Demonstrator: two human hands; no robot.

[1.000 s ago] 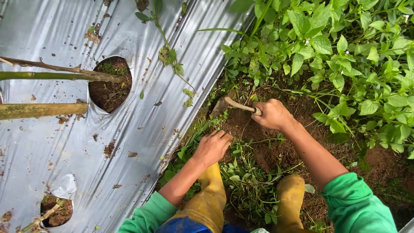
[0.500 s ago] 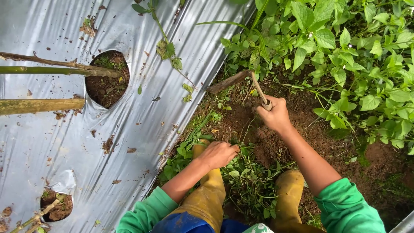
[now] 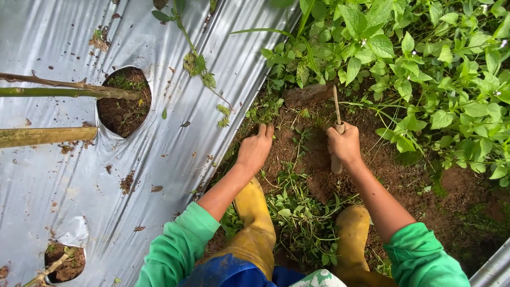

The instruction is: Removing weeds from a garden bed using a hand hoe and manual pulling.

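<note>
My right hand point(image 3: 344, 144) grips the wooden handle of a small hand hoe point(image 3: 313, 95), its muddy blade raised against the edge of the leafy weeds point(image 3: 404, 58). My left hand point(image 3: 256, 148) rests flat on the bare soil point(image 3: 297, 154) beside the silver plastic mulch sheet point(image 3: 175, 154), fingers pointing forward, holding nothing. Both arms wear green sleeves. My yellow rubber boots point(image 3: 255, 228) stand among cut weeds between my arms.
The mulch sheet has round planting holes point(image 3: 125, 101) with soil; bamboo stakes point(image 3: 48, 135) cross it at the left. A thin vine point(image 3: 199, 64) lies across the plastic. Dense green plants fill the upper right; another sheet edge point(image 3: 494, 268) shows at lower right.
My right hand has swung the hoe from lying near the soil up toward the weeds, blade now further forward. My left hand has shifted forward onto the soil by the plastic edge.
</note>
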